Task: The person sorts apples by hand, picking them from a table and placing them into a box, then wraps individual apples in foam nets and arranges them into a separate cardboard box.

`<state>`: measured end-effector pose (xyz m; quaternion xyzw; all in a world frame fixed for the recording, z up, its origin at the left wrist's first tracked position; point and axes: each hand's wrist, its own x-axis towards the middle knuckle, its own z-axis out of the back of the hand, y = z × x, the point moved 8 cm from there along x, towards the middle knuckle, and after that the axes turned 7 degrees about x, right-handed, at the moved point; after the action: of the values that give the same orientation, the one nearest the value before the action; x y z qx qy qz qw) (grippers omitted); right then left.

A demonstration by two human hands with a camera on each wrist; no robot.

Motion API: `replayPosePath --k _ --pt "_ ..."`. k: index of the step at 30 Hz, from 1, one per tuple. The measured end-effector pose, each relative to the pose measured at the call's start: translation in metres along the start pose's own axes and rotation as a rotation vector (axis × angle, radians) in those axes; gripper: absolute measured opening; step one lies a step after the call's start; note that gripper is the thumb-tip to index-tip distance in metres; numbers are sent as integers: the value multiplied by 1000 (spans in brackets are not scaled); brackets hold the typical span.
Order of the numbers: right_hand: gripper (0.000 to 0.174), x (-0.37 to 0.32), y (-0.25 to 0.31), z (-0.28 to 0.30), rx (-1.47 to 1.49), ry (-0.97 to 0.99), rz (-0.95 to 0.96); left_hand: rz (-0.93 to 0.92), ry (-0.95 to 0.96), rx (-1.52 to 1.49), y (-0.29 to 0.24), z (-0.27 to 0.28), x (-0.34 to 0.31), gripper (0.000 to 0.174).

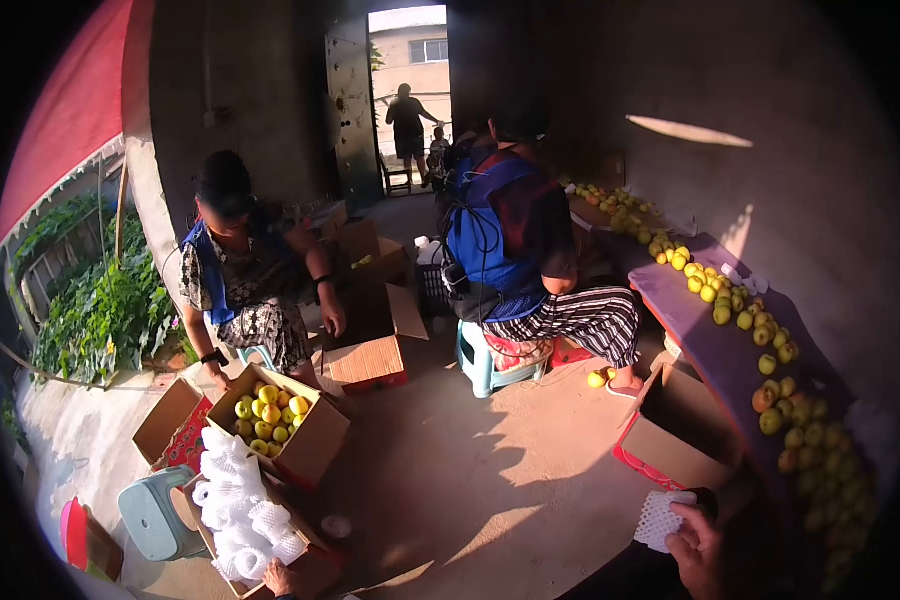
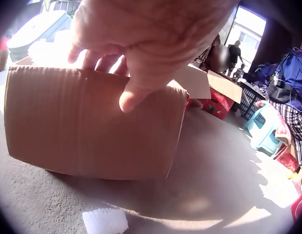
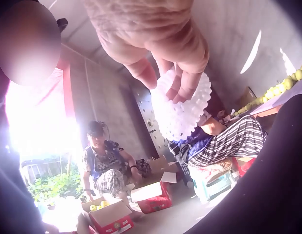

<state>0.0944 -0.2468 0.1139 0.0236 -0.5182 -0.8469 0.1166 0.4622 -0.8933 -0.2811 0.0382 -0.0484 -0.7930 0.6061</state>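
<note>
Down at the bottom of the head view my left hand (image 1: 278,577) reaches to the white foam nets (image 1: 238,515) heaped in a cardboard box (image 1: 315,572). In the left wrist view, its fingers (image 2: 106,62) extend over the edge of the box, their tips hidden behind it, while the thumb lies apart in front of the cardboard side. My right hand (image 1: 698,555) holds a single white foam net (image 3: 177,117), opened like a cup, with fingers inside its mouth and the thumb at its rim.
Yellow-green apples (image 1: 765,335) line the purple-covered table (image 1: 685,290) at right. An apple-filled box (image 1: 315,435) stands beyond the nets. One person (image 1: 255,265) sits at left, another (image 1: 510,235) on a stool (image 1: 478,365). A stray net (image 2: 105,222) lies on the floor.
</note>
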Motion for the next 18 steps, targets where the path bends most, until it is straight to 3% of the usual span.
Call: replayPosePath --k 3,6,18 --pt "32 2 1 -3 178 -27 45 -6 -60 -30 -13 33 -20 32" --pt "33 4 -26 -8 292 12 -88 -3 -67 -36 -19 49 -29 29" --pt "31 4 -35 -5 416 56 -55 -86 4 10 -52 71 -34 17"
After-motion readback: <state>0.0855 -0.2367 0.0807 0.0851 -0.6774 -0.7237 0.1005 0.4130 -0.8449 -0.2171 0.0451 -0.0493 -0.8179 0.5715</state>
